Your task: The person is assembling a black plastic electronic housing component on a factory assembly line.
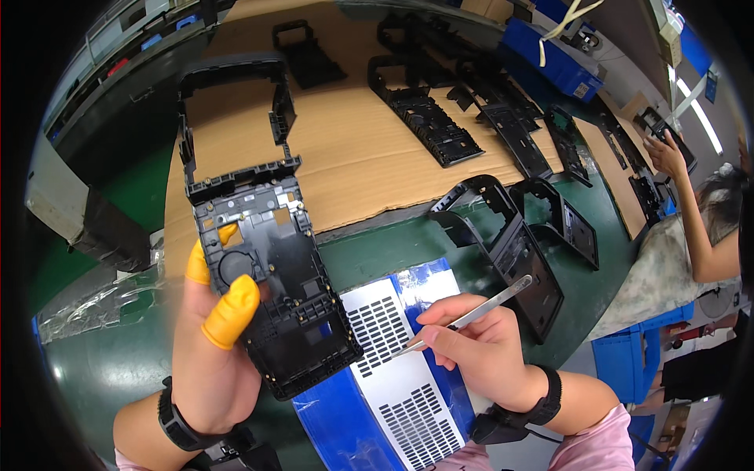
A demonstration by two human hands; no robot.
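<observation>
My left hand [212,345], with yellow finger cots on its thumb and a finger, grips a black plastic housing [294,255]. The housing is held up at a tilt, its ribbed inner side showing and an open frame at its far end. Between the thumb and fingers of my right hand [491,357] is a pair of metal tweezers [495,300]. Their tips point down-left at a white sheet [391,383] with rows of small black rectangular pieces. Whether the tips hold a piece is too small to tell. Under the sheet lies a blue, glossy backing [334,428].
Several similar black housings [432,125] lie on a cardboard sheet [338,157] across the bench. Two more housings [522,263] rest on the green surface at right. Behind stands a blue bin [550,59]. Far right, a co-worker's hand [666,157] holds a dark part.
</observation>
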